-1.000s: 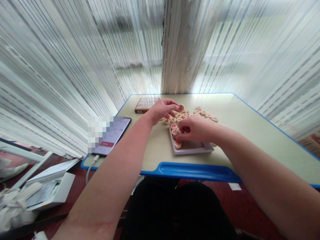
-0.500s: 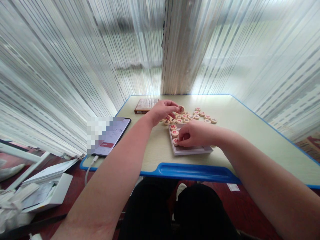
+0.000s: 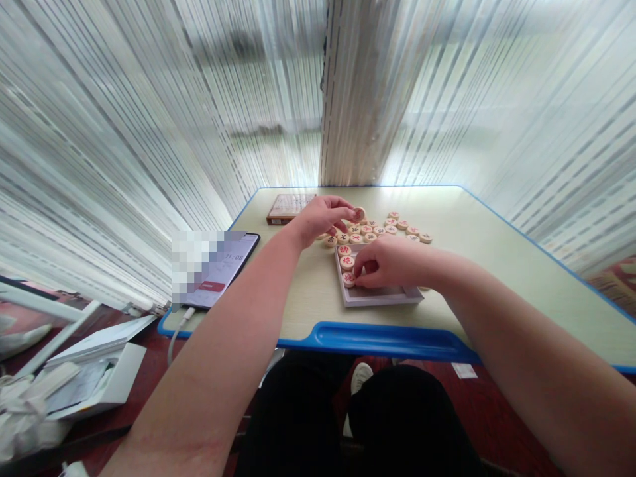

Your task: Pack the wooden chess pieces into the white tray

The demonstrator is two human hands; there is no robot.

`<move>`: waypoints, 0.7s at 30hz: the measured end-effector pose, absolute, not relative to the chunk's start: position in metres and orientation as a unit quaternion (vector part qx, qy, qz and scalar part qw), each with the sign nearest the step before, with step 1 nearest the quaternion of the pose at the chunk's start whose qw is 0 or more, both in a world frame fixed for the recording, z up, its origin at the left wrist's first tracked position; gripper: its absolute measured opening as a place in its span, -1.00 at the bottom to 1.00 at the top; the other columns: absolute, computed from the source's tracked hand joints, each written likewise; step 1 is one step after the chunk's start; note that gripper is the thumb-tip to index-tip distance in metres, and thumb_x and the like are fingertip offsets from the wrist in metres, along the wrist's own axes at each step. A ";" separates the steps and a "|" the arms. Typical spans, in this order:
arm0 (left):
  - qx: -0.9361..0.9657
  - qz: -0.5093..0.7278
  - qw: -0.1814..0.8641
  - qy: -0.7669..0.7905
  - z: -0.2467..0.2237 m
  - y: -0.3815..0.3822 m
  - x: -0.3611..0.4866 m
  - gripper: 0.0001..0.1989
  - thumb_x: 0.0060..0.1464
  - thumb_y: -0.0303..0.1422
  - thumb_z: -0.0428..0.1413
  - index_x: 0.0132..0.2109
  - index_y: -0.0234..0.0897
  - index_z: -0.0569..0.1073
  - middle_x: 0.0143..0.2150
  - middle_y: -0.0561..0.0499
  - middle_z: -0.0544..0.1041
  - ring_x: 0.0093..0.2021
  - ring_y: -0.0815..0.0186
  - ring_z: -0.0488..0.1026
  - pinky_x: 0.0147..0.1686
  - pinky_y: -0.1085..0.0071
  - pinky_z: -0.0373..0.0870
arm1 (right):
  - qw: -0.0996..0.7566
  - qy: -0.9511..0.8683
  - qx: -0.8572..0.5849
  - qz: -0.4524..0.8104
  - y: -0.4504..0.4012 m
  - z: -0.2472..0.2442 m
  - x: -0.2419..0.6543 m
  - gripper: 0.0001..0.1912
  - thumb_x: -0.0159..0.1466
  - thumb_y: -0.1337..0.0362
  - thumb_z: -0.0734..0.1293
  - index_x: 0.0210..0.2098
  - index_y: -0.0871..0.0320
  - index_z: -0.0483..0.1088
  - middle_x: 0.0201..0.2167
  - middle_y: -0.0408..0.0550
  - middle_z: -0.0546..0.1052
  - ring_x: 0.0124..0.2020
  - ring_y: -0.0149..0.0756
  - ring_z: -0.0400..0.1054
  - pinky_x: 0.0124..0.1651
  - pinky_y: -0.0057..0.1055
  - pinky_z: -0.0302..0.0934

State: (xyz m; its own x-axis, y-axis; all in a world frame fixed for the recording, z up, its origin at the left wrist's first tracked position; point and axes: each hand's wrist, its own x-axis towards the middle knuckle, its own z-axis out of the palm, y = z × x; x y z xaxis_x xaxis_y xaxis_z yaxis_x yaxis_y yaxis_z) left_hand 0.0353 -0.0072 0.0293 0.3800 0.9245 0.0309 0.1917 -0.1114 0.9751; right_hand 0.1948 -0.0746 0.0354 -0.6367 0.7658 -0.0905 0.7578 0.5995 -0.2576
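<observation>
My left hand (image 3: 325,218) pinches a round Chinese chess piece (image 3: 359,214) between thumb and fingers, above the loose pieces. Several more Chinese chess pieces (image 3: 366,230) with red or black characters lie behind the shallow open box (image 3: 382,303). In the box, a column of three red-marked pieces lines the left side. My right hand (image 3: 382,262) reaches over the box with its fingers curled. Its fingertips are at the right edge of the nearest piece (image 3: 348,279) in that column. The hand and wrist cover much of the box's inside.
A flat printed box (image 3: 288,207) lies at the back left of the table (image 3: 497,278). On the left edge rests a phone (image 3: 223,271) with a white cable (image 3: 185,319) plugged in. A blue tray lip (image 3: 392,340) runs along the front. Curtains (image 3: 358,99) hang behind.
Both hands keep nearly the same places and grips. The right fingertips have shifted very slightly off the nearest piece in the box, so its red character shows more clearly.
</observation>
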 end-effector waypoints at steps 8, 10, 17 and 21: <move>0.660 0.353 0.522 0.409 0.026 -0.002 0.033 -0.79 -0.15 -0.35 0.22 -0.33 -0.36 0.44 -0.40 -0.01 0.51 -0.56 0.52 0.33 -0.64 0.58 0.11 | 0.078 -0.876 -0.466 0.094 -0.074 0.045 0.201 -0.80 0.08 0.17 0.29 -0.55 0.15 0.43 -0.65 -0.15 0.41 -0.61 -0.47 0.14 -0.49 -0.46 -0.05; 0.666 0.339 0.526 0.405 0.026 -0.002 0.031 -0.75 -0.19 -0.31 0.25 -0.34 -0.36 0.44 -0.47 0.02 0.47 -0.59 0.53 0.30 -0.66 0.57 0.07 | 0.152 -0.847 -0.508 0.049 -0.068 0.045 0.205 -0.77 0.12 0.17 0.25 -0.54 0.18 0.40 -0.64 -0.14 0.38 -0.60 -0.46 0.13 -0.48 -0.45 -0.05; 0.655 0.284 0.581 0.392 0.025 -0.002 0.027 -0.71 -0.20 -0.30 0.27 -0.32 -0.39 0.44 -0.50 0.03 0.44 -0.60 0.54 0.29 -0.66 0.59 0.02 | 0.302 -0.825 -0.476 0.039 -0.049 0.027 0.213 -0.82 0.11 0.26 0.32 -0.28 0.17 0.37 -0.35 -0.07 0.43 -0.45 -0.43 0.25 -0.37 -0.47 0.08; 0.637 0.277 0.612 0.378 0.024 -0.003 0.027 -0.68 -0.22 -0.29 0.29 -0.32 -0.39 0.41 -0.52 0.05 0.42 -0.61 0.54 0.29 -0.67 0.60 0.00 | 0.309 -0.830 -0.462 0.041 -0.049 0.024 0.213 -0.83 0.14 0.23 0.32 -0.29 0.16 0.38 -0.34 -0.06 0.43 -0.41 -0.40 0.28 -0.35 -0.46 0.11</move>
